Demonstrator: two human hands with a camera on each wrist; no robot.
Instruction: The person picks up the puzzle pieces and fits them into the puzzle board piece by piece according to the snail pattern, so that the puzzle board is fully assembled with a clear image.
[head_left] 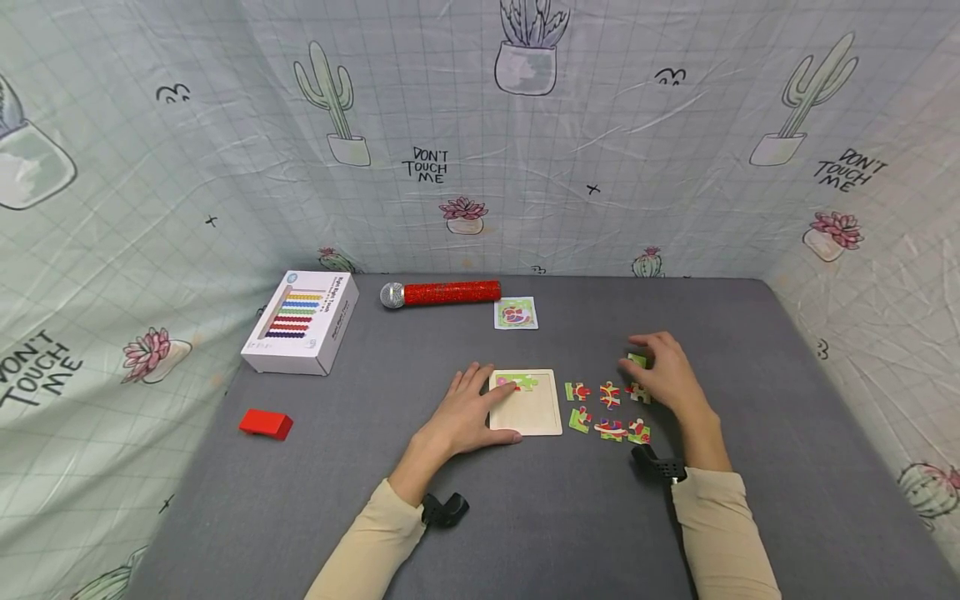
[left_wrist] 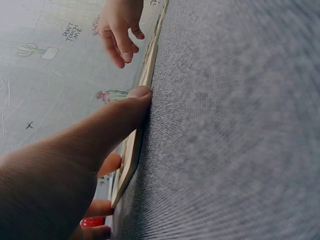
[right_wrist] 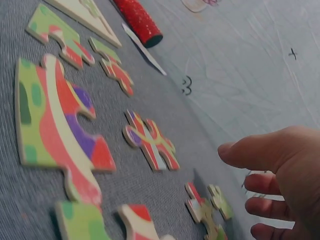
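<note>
My left hand point(head_left: 467, 414) rests at the left side of a square wooden puzzle tray point(head_left: 536, 419), fingers spread. Its index finger reaches over the tray beside a few fitted green puzzle pieces point(head_left: 528, 382), and the thumb point(left_wrist: 135, 100) lies along the near edge. Right of the tray, several loose puzzle pieces point(right_wrist: 55, 120) in green, red, white and purple lie in rough rows. Over the far right of them hovers my right hand point(head_left: 667, 371), thumb and fingers apart around a green piece point(head_left: 637, 360). In the right wrist view nothing is between the fingers.
Behind the tray lie a small picture card point(head_left: 516, 313) and a red glittery microphone point(head_left: 450, 292). A white abacus box point(head_left: 327, 333) stands at the back left, with a red block point(head_left: 266, 423) in front. A cactus-print cloth point(head_left: 585, 225) hangs behind the grey table point(head_left: 570, 533).
</note>
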